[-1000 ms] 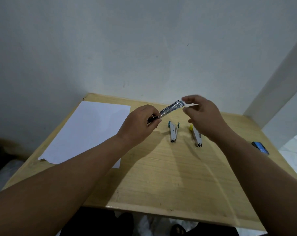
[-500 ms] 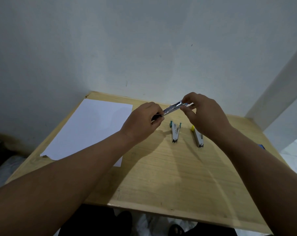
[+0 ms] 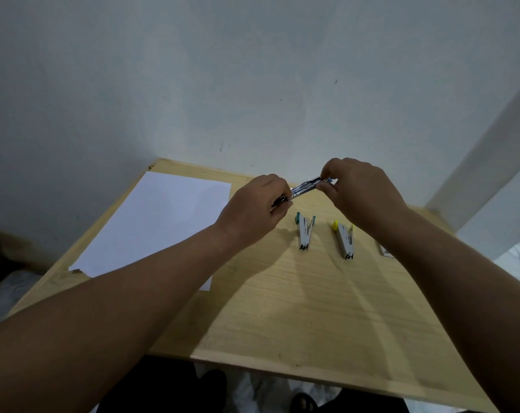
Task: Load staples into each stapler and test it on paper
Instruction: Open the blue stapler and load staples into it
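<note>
Above the far side of a wooden table [image 3: 312, 308], a person's left hand [image 3: 252, 213] grips the near end of a metal stapler [image 3: 305, 187] while the right hand [image 3: 360, 192] pinches its far tip. Two more staplers, one green-tipped [image 3: 305, 232], one yellow-tipped [image 3: 344, 239], lie below them, right of a paper sheet [image 3: 160, 222].

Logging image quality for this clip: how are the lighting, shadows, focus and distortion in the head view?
Head view: dim, cool light; both hands, left and right, on the held stapler, cast soft shadows toward the table's near edge; the paper is the brightest area, without glare; wide-angle bending bows the table edges; the teal stapler and yellow stapler look fairly sharp, fine detail unreadable.
</note>
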